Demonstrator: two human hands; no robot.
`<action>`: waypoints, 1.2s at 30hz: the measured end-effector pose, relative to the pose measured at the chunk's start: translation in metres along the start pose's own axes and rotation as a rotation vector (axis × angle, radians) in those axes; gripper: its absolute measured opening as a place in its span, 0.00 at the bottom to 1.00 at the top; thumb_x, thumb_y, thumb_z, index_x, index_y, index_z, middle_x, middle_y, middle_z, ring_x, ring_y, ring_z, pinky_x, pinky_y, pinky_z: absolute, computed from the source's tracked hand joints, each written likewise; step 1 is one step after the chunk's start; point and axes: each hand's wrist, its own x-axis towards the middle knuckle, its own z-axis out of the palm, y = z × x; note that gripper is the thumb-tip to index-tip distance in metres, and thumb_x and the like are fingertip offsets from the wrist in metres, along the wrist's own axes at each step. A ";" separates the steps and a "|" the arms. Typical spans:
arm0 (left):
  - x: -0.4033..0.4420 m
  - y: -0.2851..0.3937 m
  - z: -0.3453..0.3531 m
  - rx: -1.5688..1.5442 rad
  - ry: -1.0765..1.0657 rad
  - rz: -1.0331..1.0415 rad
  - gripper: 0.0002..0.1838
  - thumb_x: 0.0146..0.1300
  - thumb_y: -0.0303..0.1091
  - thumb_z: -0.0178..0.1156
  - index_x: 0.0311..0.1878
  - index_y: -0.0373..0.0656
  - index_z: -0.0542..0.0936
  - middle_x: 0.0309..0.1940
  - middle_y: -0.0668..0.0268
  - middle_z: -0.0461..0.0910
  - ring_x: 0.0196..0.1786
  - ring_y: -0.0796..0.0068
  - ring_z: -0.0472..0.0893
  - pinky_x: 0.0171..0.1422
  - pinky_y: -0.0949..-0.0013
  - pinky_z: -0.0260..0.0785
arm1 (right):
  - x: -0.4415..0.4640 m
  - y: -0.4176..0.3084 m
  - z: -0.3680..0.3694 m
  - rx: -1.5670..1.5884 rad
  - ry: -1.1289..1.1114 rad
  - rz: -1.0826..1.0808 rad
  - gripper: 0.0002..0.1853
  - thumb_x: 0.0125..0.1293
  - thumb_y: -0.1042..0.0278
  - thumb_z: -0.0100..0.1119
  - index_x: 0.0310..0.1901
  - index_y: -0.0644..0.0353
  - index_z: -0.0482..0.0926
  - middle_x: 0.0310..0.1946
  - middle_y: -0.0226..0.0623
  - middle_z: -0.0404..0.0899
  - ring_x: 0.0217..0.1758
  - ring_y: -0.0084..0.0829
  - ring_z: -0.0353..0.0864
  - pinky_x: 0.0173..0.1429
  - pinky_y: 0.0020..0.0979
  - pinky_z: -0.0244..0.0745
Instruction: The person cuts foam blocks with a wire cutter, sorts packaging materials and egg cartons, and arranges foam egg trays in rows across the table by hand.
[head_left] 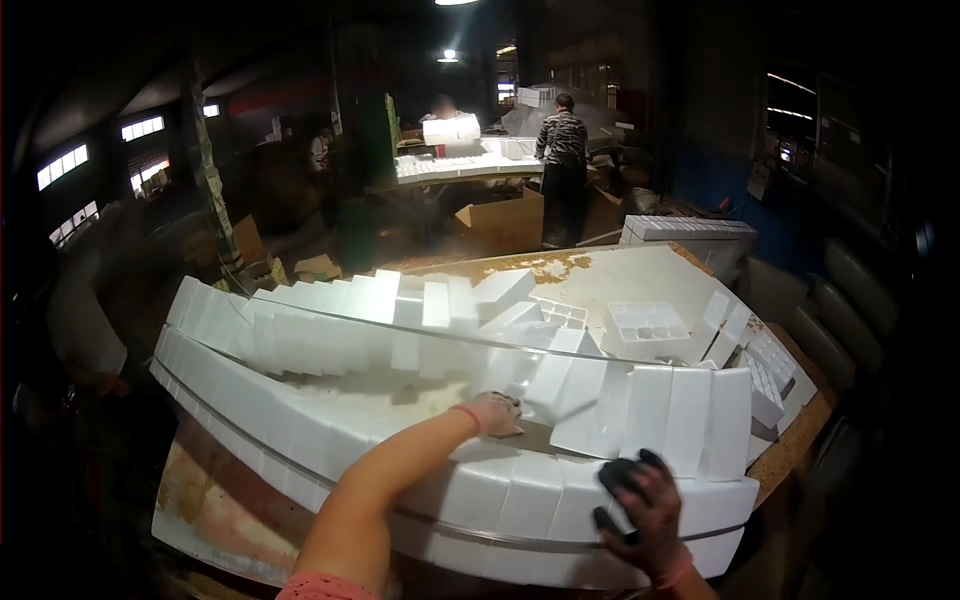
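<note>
My left hand (pixel 492 413), in a pale glove with dark fingertips, reaches across the front row into the gap between rows of white foam blocks. Leaning foam pieces (pixel 552 380) stand just right of it. Its fingers are partly turned away, so whether they grip anything does not show. My right hand (pixel 643 510) is nearer me, its dark-gloved fingers curved and spread, with nothing seen in them. It is in front of the long front row of foam blocks (pixel 530 492), below upright foam blocks (pixel 680 420). Thin cord-like lines run along the rows.
The worktable (pixel 650 265) has a worn brown edge. On it lie a compartmented foam tray (pixel 648 322) and more foam pieces (pixel 768 375) at the right. Beyond are stacked foam (pixel 688 228), a cardboard box (pixel 502 222) and a person (pixel 563 145) at another table.
</note>
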 end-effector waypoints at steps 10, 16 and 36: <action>-0.067 0.171 -0.105 -0.423 0.318 0.669 0.24 0.70 0.51 0.54 0.60 0.44 0.76 0.56 0.58 0.78 0.60 0.57 0.76 0.65 0.62 0.67 | -0.242 0.270 -0.070 0.922 0.689 1.010 0.33 0.75 0.47 0.45 0.76 0.51 0.54 0.74 0.29 0.56 0.74 0.32 0.59 0.73 0.37 0.56; -0.013 0.251 -0.141 -0.342 0.495 0.485 0.17 0.62 0.47 0.63 0.46 0.44 0.80 0.35 0.58 0.81 0.42 0.55 0.81 0.49 0.59 0.74 | -0.118 0.272 -0.047 0.392 -0.193 0.419 0.35 0.59 0.57 0.69 0.68 0.55 0.68 0.71 0.41 0.61 0.75 0.40 0.59 0.73 0.40 0.61; -0.037 0.306 -0.170 0.085 1.337 0.201 0.14 0.59 0.42 0.64 0.47 0.50 0.83 0.63 0.57 0.71 0.70 0.54 0.67 0.74 0.37 0.52 | -0.082 0.348 -0.019 1.328 0.680 0.686 0.17 0.72 0.64 0.53 0.55 0.66 0.75 0.31 0.28 0.80 0.24 0.14 0.68 0.31 0.13 0.61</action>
